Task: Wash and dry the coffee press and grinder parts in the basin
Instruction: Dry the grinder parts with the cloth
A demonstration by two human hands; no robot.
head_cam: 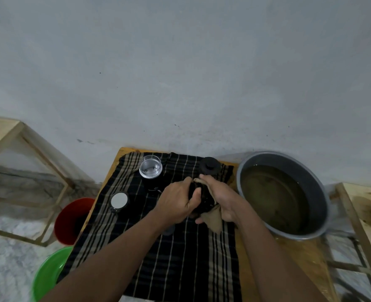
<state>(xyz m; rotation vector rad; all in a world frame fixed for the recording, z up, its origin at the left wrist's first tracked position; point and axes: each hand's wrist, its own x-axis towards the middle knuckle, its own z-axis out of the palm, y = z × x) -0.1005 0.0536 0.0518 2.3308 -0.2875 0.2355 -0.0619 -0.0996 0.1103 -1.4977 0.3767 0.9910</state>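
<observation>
Striped cloth (180, 269) over table (308, 258); hands (177, 200) gripping dark part (204, 202) and rag (212, 222); basin (325, 192) at right edge

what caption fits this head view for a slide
Left hand and right hand wipe a dark part with a tan cloth above the striped towel, grey basin alongside.

A cloth (180, 269) covers most of the table (306, 258). At its far edge a cup (150, 166) stands left and a knobbed lid (209, 165) right. A round cap (119, 201) lies nearer, on the left. Mid-cloth, the left hand (175, 201) and right hand (221, 199) meet around a press part (202, 199) wrapped in a rag (211, 221). The basin (323, 192) sits far right. On the floor to the left stand a bucket (71, 221) and, nearer, a tub (49, 273).
</observation>
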